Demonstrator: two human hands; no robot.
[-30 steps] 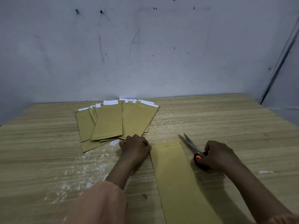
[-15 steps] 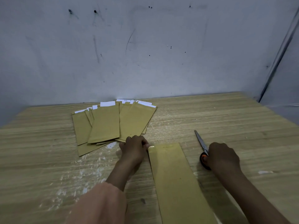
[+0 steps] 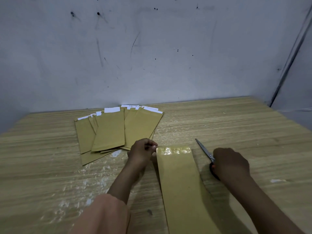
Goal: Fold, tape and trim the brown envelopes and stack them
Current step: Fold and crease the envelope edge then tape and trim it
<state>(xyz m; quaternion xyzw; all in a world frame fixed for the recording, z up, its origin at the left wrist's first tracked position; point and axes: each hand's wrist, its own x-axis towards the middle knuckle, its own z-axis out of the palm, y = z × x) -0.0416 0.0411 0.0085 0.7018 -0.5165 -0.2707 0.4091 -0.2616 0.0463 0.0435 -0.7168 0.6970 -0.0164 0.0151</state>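
Glossy tape (image 3: pixel 173 150) now across envelope (image 3: pixel 180 183) far end; left hand (image 3: pixel 141 153) pinches its left corner — right hand (image 3: pixel 231 163), right of envelope, has swung scissors (image 3: pixel 205 152) closed, grip clamped on handles — trimming next.

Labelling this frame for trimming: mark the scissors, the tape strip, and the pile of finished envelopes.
scissors (image 3: pixel 205 150), head view, on the steel blades beyond the right hand.
tape strip (image 3: pixel 173 150), head view, on the glossy band across the envelope's far end.
pile of finished envelopes (image 3: pixel 109 130), head view, on the top envelope's brown face.
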